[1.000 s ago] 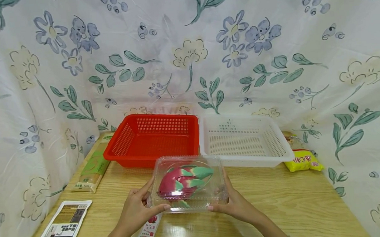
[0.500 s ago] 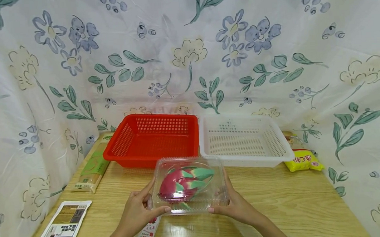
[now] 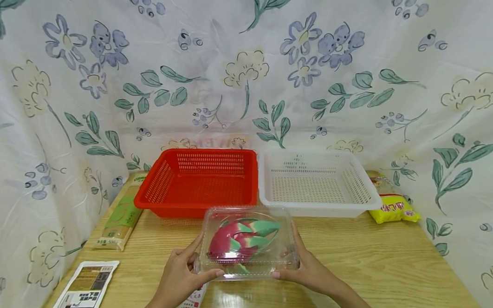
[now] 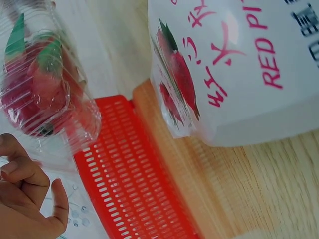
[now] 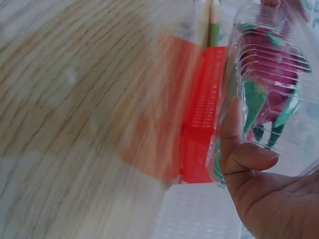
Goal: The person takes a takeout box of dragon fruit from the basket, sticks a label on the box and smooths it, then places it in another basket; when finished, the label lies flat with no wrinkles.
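Note:
A clear plastic clamshell box (image 3: 273, 264) with a pink and green dragon fruit (image 3: 238, 240) inside is held up in front of the baskets. My left hand (image 3: 179, 274) grips its left end, thumb along the near edge. At the right end my right hand (image 3: 313, 269) holds it the same way. In the left wrist view, the left hand (image 4: 27, 194) has curled fingers by the box (image 4: 84, 117). The right wrist view has the right hand (image 5: 264, 184) against the box's clear wall (image 5: 304, 144). Fingers behind the box are partly hidden.
A red basket (image 3: 196, 205) and a white basket (image 3: 320, 208) stand side by side at the back. Packets lie left: a green one (image 3: 122, 216) and a white one (image 3: 84, 290). A yellow packet (image 3: 393, 209) is right. A dragon-fruit-printed package (image 3: 189, 306) lies below my left hand.
Both hands have brought the box slightly nearer to me and a little to the right. The baskets and packets have stayed where they were.

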`<move>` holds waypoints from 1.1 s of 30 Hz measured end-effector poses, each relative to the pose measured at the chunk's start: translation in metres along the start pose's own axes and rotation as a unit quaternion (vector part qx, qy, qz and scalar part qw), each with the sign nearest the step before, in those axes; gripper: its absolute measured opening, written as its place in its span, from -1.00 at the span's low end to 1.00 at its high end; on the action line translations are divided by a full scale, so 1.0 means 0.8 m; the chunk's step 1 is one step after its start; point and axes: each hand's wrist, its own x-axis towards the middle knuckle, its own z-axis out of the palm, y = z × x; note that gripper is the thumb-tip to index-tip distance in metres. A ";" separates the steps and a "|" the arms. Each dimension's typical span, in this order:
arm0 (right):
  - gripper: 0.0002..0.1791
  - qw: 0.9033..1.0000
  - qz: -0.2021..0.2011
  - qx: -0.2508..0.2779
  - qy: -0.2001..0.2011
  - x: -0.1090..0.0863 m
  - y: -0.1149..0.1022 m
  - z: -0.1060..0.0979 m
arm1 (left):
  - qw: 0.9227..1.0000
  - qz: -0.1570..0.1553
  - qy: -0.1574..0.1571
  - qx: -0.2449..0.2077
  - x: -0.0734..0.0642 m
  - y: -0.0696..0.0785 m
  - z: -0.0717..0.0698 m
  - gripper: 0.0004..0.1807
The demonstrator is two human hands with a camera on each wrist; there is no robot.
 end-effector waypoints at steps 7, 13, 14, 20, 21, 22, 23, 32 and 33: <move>0.35 1.000 0.001 0.009 0.004 0.001 0.006 -0.002 | 1.000 -0.003 -0.007 0.002 0.001 0.003 0.001 0.08; 0.35 1.000 -0.001 0.003 0.000 0.000 0.006 -0.002 | 1.000 -0.008 -0.016 0.008 0.002 0.004 0.001 0.08; 0.35 1.000 -0.001 0.003 -0.001 -0.001 0.006 -0.003 | 1.000 -0.010 -0.017 0.009 0.002 0.005 0.001 0.08; 0.37 1.000 0.004 0.001 0.004 -0.002 0.005 -0.003 | 1.000 -0.014 -0.011 0.016 0.000 0.005 0.003 0.08; 0.37 1.000 0.004 -0.001 0.004 -0.003 0.005 -0.003 | 1.000 -0.014 -0.010 0.017 0.000 0.004 0.003 0.08; 0.37 1.000 0.003 0.000 0.004 -0.003 0.005 -0.003 | 1.000 -0.012 -0.011 0.018 0.000 0.004 0.004 0.09; 0.37 1.000 0.003 0.000 0.003 -0.003 0.005 -0.003 | 1.000 -0.012 -0.013 0.020 0.000 0.003 0.005 0.09; 0.38 1.000 -0.002 0.015 0.003 -0.006 0.010 -0.004 | 0.999 0.002 -0.019 0.035 -0.001 0.002 0.010 0.09; 0.38 1.000 -0.002 0.017 0.004 -0.006 0.010 -0.005 | 0.999 0.003 -0.020 0.036 -0.001 0.002 0.010 0.09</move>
